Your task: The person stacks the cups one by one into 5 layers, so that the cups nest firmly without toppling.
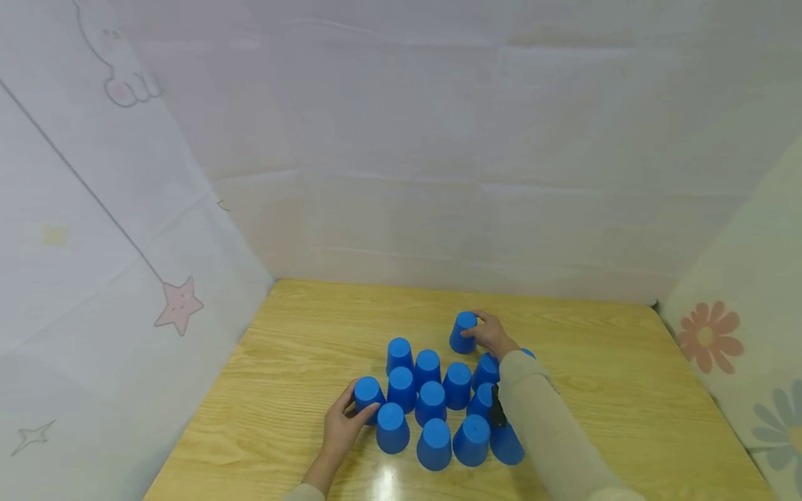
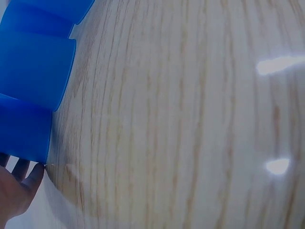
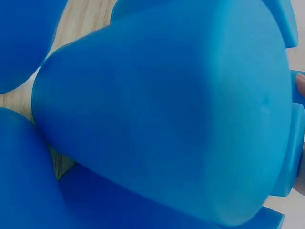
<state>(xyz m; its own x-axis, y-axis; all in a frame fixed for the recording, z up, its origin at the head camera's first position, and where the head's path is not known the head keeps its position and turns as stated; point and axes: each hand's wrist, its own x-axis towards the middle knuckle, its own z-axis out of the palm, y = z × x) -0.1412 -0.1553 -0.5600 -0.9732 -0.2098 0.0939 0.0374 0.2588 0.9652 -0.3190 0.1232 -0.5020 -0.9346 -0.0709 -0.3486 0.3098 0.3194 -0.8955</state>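
Note:
Upside-down blue plastic cups stand close together on the table. My left hand (image 1: 341,424) holds the leftmost cup (image 1: 368,391), thumb across its near side and fingers round the outer side. In the left wrist view, fingertips (image 2: 34,179) meet that cup's rim low on the table. Beyond the group, my right hand (image 1: 493,335) grips a separate blue cup (image 1: 462,337) from its right side, the cup's base facing up. One blue cup (image 3: 152,109) fills most of the right wrist view, with a bit of the right hand at the right edge.
Several more blue cups (image 1: 434,444) stand between the hands in uneven rows. The right forearm (image 1: 551,424) and its black wrist device (image 1: 498,408) cover part of the right-hand cups. Fabric walls (image 1: 401,139) enclose the wooden table (image 1: 263,417) at the back and sides.

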